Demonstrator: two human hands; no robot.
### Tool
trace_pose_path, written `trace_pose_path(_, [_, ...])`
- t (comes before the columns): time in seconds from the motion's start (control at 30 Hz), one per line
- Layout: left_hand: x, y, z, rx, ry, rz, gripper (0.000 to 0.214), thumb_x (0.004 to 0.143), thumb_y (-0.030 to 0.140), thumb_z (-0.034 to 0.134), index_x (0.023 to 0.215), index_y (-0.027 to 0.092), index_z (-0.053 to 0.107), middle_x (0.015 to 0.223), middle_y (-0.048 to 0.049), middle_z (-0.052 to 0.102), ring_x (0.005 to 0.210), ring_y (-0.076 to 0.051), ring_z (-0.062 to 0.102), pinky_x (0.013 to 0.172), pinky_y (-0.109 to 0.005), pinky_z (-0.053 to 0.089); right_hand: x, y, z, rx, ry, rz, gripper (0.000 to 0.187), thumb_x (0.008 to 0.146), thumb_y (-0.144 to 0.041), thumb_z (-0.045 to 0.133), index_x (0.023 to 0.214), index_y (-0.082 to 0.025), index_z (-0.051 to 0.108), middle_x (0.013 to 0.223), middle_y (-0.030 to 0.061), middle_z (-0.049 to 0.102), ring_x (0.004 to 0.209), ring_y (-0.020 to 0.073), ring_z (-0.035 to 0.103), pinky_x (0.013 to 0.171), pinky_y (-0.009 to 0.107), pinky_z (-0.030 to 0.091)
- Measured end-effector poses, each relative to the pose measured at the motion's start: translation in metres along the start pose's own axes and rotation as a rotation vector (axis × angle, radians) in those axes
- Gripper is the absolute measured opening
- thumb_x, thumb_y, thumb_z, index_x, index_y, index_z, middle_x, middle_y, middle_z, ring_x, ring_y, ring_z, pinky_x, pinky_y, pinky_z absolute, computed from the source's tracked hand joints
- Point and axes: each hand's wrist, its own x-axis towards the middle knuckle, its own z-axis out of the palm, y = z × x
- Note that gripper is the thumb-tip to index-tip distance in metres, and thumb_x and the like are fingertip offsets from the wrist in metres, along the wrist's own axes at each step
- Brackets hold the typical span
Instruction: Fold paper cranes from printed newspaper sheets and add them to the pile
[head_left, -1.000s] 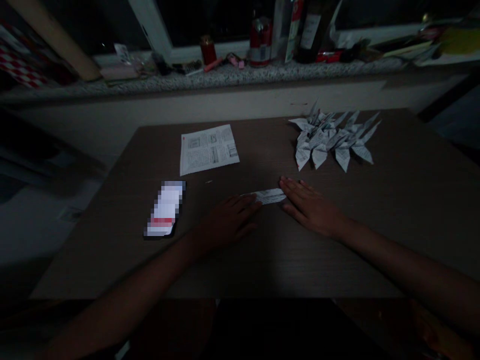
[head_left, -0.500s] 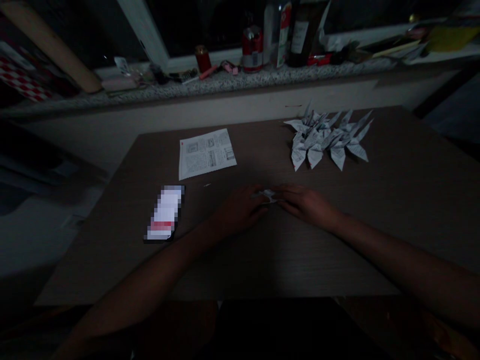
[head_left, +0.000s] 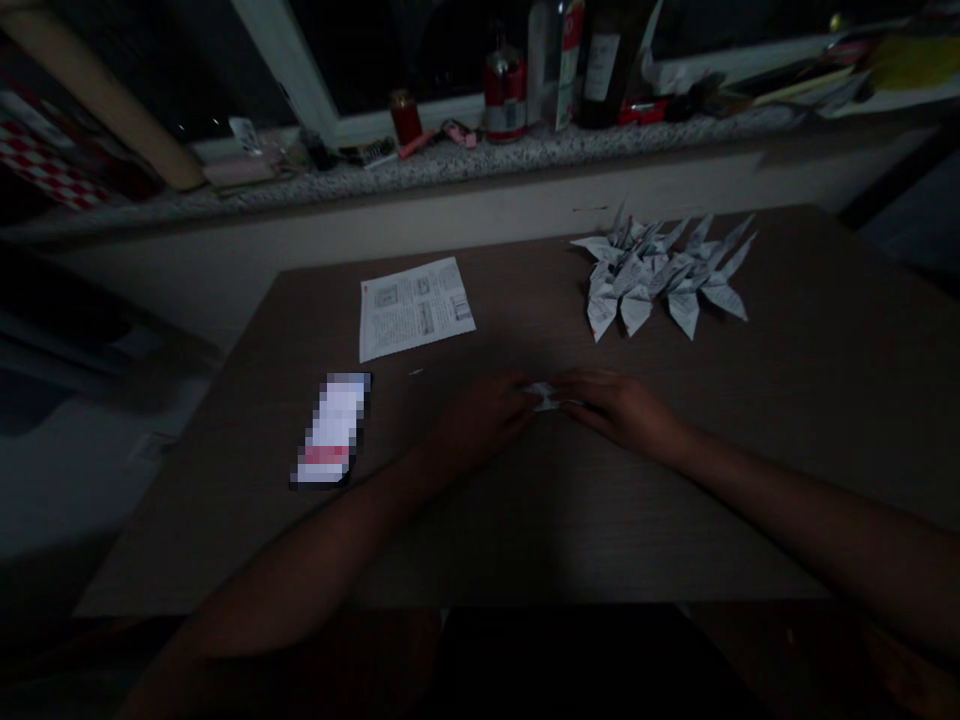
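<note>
A small folded piece of printed paper (head_left: 543, 395) lies on the brown table (head_left: 675, 480) between my hands, mostly hidden by fingers. My left hand (head_left: 480, 420) pinches its left side with curled fingers. My right hand (head_left: 615, 408) has its fingers closed on the paper's right side. Both hands rest low on the tabletop. A flat printed sheet (head_left: 415, 306) lies beyond my left hand. A cluster of several folded paper cranes (head_left: 660, 275) sits at the back right of the table.
A phone with a lit, blurred screen (head_left: 331, 428) lies left of my left hand. Behind the table runs a stone sill (head_left: 450, 160) crowded with a red can (head_left: 504, 95), bottles (head_left: 600, 60) and small items. The room is dim.
Both hands went from lying flat on a long paper strip to closing together on it; the visible paper is now a small bunched piece. The view shifted slightly.
</note>
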Motion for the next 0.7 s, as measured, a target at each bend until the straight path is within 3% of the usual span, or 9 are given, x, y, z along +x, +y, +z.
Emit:
trace_pose_path(0.23, [-0.0011,-0.0012,0.0032,-0.052,0.037,-0.009,0.024,0.103,0.027,0.059,0.124,0.021,0.071,0.135,-0.0094,0.066,0.122,-0.025,0.064,0.105,-0.043,0.052,0.0012,-0.0012,-0.0018,0.026,0.011,0.000,0.019,0.100,-0.022,0.062,0.115,-0.023,0.074,0.128,0.0111,0.073,0.116,0.0267,0.071,0.099,0.044,0.059])
trace_pose_path(0.53, [0.0012,-0.0012,0.0052,-0.107,0.077,-0.022,0.021,0.103,0.024,0.059,0.119,0.020,0.072,0.130,-0.0103,0.066,0.120,-0.024,0.063,0.103,-0.043,0.053,0.0031,-0.0047,-0.0013,0.024,0.019,0.041,0.021,0.100,-0.026,0.063,0.119,-0.024,0.072,0.132,0.0133,0.071,0.120,0.0306,0.068,0.100,0.051,0.057])
trace_pose_path(0.7, [0.0018,-0.0012,0.0063,-0.113,0.086,-0.043,0.019,0.102,0.023,0.059,0.117,0.022,0.072,0.130,-0.0097,0.065,0.121,-0.024,0.062,0.103,-0.043,0.053,0.0055,-0.0044,0.0002,0.018,0.028,0.046,0.016,0.099,-0.026,0.065,0.112,-0.026,0.073,0.126,0.0114,0.073,0.115,0.0314,0.068,0.097,0.052,0.055])
